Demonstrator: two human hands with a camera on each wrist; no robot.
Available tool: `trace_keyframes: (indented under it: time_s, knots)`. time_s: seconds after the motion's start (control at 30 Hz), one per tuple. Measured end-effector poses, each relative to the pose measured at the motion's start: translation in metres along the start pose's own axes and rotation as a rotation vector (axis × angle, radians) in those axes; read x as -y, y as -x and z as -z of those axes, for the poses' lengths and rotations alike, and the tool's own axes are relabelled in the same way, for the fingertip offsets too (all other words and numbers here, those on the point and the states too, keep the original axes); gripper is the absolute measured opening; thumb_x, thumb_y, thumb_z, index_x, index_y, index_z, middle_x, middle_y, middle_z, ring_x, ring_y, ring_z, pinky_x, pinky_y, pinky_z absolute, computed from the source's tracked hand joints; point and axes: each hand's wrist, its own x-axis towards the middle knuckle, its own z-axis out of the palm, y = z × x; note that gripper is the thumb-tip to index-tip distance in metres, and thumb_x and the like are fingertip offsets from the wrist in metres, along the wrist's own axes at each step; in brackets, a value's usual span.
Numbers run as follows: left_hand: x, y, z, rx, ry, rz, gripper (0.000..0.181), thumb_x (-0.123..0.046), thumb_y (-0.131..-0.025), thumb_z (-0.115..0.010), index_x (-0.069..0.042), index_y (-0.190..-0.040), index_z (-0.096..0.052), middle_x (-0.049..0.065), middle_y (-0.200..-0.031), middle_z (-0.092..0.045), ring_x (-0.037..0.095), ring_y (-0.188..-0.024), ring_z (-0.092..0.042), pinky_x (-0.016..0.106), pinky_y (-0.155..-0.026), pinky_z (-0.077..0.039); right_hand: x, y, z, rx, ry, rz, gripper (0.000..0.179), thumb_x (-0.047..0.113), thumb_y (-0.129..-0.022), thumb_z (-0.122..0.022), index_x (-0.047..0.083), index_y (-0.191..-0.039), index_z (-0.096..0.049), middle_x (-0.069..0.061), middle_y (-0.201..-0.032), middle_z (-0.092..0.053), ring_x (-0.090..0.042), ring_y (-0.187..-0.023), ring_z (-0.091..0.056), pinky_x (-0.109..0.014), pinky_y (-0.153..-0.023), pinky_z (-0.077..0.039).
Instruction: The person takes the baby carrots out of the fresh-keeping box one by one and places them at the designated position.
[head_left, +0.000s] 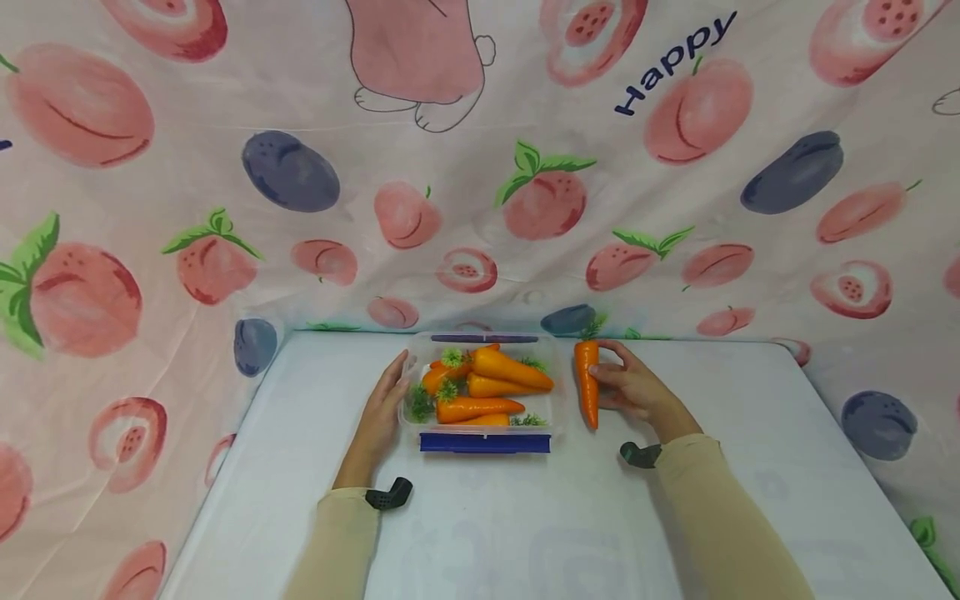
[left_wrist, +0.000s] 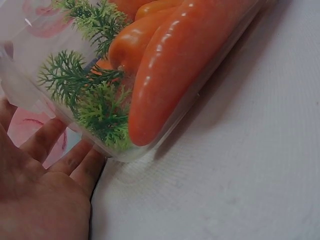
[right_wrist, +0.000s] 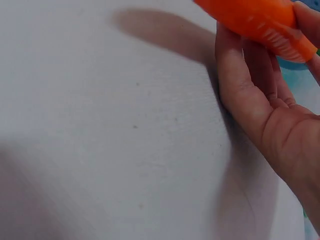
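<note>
The right hand (head_left: 637,390) pinches a glossy orange carrot (head_left: 587,392) just right of the clear plastic box (head_left: 450,429); its long axis runs near to far, tapered tip towards the person, green top away. The left hand (head_left: 382,414), fingers extended, touches the box's left wall. Smooth carrots (head_left: 480,408) and feathery greens (head_left: 420,402) lie inside the box, a blue latch (head_left: 484,442) along its near side.

Left forearm (head_left: 333,542) reaches far, slightly right; left hand (head_left: 381,410) palm turned right, fingers (left_wrist: 46,138) extended, a bit spread. Right forearm (head_left: 731,517) slants far and left; right hand (head_left: 637,385) turned left, thumb (head_left: 606,375) and fingers pinching. Hands well apart, left one slightly nearer.
</note>
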Motion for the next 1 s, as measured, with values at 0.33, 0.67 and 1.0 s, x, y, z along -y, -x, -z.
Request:
trace_keyframes:
  time_s: [0.33, 0.67, 1.0]
  knots:
    - [-0.001, 0.000, 0.000, 0.006, 0.014, -0.021, 0.051, -0.022, -0.111, -0.039, -0.021, -0.161, -0.032, 0.005, -0.169, -0.027, 0.025, -0.159, -0.018, 0.052, -0.130, -0.010, 0.000, -0.004, -0.005, -0.026, 0.065, -0.040, 0.063, 0.015, -0.100, -0.066, 0.030, -0.152, -0.033, -0.014, -0.136, -0.048, -0.027, -0.110, -0.061, -0.051, -0.092, -0.060]
    - [-0.001, 0.001, 0.000, 0.006, 0.013, -0.022, 0.051, -0.025, -0.110, -0.041, -0.025, -0.161, -0.033, 0.005, -0.169, -0.027, 0.026, -0.158, -0.019, 0.053, -0.130, -0.011, 0.004, -0.004, -0.010, -0.061, 0.170, -0.083, 0.067, 0.016, -0.098, -0.069, 0.024, -0.153, -0.032, -0.023, -0.142, -0.042, -0.032, -0.112, -0.062, -0.048, -0.090, -0.061]
    - [0.001, 0.000, 0.000, 0.007, 0.026, -0.012, 0.052, -0.026, -0.110, -0.041, -0.021, -0.161, -0.032, 0.004, -0.170, -0.026, 0.026, -0.159, -0.017, 0.053, -0.130, -0.009, 0.012, -0.001, -0.011, -0.083, 0.303, -0.122, 0.066, 0.021, -0.095, -0.073, 0.021, -0.150, -0.035, -0.022, -0.136, -0.046, -0.030, -0.101, -0.065, -0.042, -0.082, -0.064]
